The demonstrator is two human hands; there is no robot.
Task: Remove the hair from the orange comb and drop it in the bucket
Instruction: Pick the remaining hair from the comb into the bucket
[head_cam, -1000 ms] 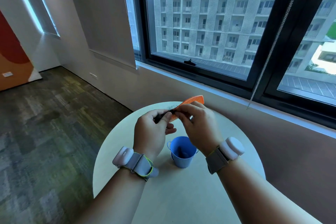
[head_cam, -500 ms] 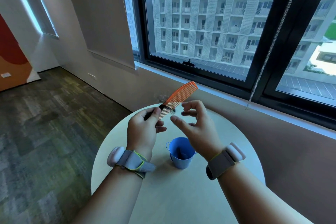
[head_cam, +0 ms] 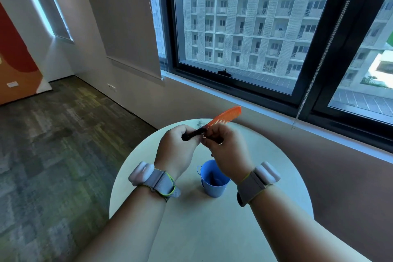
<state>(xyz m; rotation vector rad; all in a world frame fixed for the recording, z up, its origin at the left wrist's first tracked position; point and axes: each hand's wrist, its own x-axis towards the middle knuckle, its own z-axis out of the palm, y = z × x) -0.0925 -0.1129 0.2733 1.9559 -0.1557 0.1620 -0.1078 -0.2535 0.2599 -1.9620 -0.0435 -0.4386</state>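
Observation:
The orange comb (head_cam: 225,116) with a dark handle is held above the round table, its teeth pointing down and its tip up to the right. My left hand (head_cam: 177,147) grips the dark handle. My right hand (head_cam: 226,151) is closed at the comb's teeth near the handle, pinching dark hair there; a small tuft of hair (head_cam: 199,123) sticks up beside the comb. The blue bucket (head_cam: 213,185) stands on the table just below my right hand, with something dark inside.
The pale round table (head_cam: 212,229) stands close to a brown wall under a large window (head_cam: 244,27). A bead chain (head_cam: 314,70) hangs from the blind at the right. Carpet floor (head_cam: 53,144) lies to the left.
My right hand, open beside the comb half a second ago, has closed on the teeth again. The comb has tilted lower and both hands have drawn together.

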